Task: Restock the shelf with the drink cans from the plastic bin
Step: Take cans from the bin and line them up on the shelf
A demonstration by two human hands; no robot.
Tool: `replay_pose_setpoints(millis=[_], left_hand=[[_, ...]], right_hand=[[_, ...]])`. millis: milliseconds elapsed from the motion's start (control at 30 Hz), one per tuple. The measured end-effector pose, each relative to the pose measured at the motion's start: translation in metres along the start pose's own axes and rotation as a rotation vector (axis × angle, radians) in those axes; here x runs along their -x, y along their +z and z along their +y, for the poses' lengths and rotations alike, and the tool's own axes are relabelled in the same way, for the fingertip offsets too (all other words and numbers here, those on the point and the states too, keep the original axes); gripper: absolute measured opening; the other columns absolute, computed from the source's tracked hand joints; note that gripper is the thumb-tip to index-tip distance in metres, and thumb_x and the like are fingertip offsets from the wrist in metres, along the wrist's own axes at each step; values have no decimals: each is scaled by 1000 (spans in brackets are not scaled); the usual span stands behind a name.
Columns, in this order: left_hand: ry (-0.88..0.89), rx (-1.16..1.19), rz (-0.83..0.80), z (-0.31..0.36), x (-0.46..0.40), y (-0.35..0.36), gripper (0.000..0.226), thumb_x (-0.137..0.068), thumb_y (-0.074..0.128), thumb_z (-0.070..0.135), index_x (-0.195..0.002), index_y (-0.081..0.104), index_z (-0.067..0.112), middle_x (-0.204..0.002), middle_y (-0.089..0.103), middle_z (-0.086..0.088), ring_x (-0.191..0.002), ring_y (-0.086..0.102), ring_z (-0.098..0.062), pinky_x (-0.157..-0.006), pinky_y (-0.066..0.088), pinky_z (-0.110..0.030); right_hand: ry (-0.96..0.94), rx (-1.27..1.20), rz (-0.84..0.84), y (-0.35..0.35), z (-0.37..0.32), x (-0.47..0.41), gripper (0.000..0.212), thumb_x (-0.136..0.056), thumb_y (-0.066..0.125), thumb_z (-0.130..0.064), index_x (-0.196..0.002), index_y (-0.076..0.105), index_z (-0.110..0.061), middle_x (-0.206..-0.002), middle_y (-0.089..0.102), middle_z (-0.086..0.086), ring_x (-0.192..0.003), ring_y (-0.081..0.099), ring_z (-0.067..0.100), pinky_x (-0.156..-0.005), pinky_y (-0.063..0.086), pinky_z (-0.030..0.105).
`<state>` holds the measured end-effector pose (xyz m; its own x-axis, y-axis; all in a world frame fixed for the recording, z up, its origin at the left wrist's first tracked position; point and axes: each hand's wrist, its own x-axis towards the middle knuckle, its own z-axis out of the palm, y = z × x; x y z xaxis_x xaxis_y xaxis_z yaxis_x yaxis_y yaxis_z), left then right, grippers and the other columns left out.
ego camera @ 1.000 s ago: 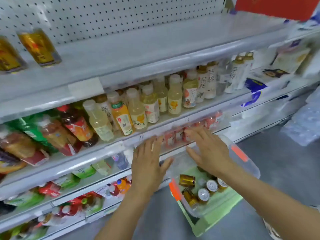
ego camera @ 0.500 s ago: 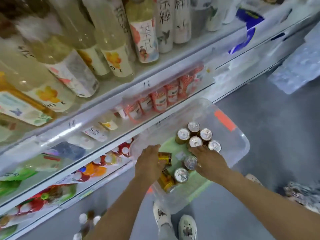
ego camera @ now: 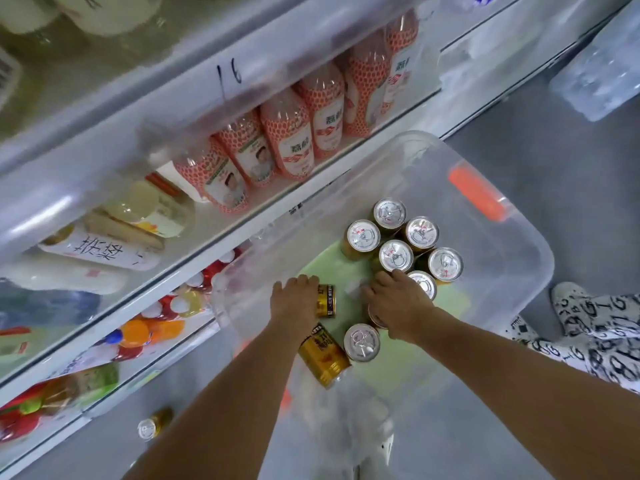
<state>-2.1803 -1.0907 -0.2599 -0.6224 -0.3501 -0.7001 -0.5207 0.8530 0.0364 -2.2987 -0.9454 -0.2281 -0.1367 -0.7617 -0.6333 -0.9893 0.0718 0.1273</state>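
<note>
A clear plastic bin (ego camera: 512, 271) with orange handles stands on the floor below the shelf (ego camera: 263, 216). Several gold drink cans (ego camera: 396, 255) stand upright in it, silver tops up. My left hand (ego camera: 294, 303) reaches into the bin and closes on a gold can (ego camera: 327, 301) lying on its side. My right hand (ego camera: 398, 306) cups down over an upright can (ego camera: 374, 318), which is mostly hidden under the palm. Near my left wrist another gold can (ego camera: 323, 356) lies tilted beside an upright one (ego camera: 362, 342).
Red-and-white bottles (ego camera: 294, 143) fill the shelf level just above the bin. A loose can (ego camera: 154, 426) sits low by the shelf base. A wrapped pack of bottles (ego camera: 602, 60) lies at upper right, and a patterned trouser leg (ego camera: 595, 330) is at right.
My view dropped from the upper shelves down to the bin. Both hands went from the shelf edge into the bin and settled on cans.
</note>
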Motion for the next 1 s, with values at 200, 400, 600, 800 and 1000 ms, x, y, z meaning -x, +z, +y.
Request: replay_pose_setpoints(millis=[200,400,600,800,1000], left_hand=[[45,-86,63,-1,3,-8,73,-75,77,27,-135,37,15,-132,49,-7,-116,50,-30,-98,37,-38],[-24,337,148,-1,60,-47,75,-67,79,34,-128,40,16,-120,44,-8,-103,53,-31,-85,48,-41],[-38,845,344,-16,162,-93,79,-51,85,42,-118,48,24,-111,48,-2,-97,57,-22,-83,52,-38],[-86,1089,557,-37,280,-129,67,-56,91,34,-111,52,29,-112,54,-2,-94,61,-20,-79,54,-35],[-142,1227,792,-55,382,-148,58,-70,83,41,-114,49,27,-99,67,0,-79,69,-19,-56,50,-23]], right_hand=[[44,-86,67,-10,6,10,70,-79,69,-26,-137,32,-9,-128,53,5,-121,43,24,-96,32,33],[211,-385,210,-55,19,57,67,-69,69,-29,-127,40,-16,-112,61,2,-106,55,26,-76,31,32],[163,-1170,231,-131,32,132,64,-59,83,-41,-109,47,-26,-94,67,3,-82,67,28,-72,56,45],[13,-1240,448,-200,18,190,62,-65,86,-32,-116,52,-30,-115,60,-4,-105,59,15,-93,49,33],[-174,-1348,557,-280,-17,243,41,-77,78,-32,-112,58,-30,-108,64,-7,-94,63,7,-73,55,23]])
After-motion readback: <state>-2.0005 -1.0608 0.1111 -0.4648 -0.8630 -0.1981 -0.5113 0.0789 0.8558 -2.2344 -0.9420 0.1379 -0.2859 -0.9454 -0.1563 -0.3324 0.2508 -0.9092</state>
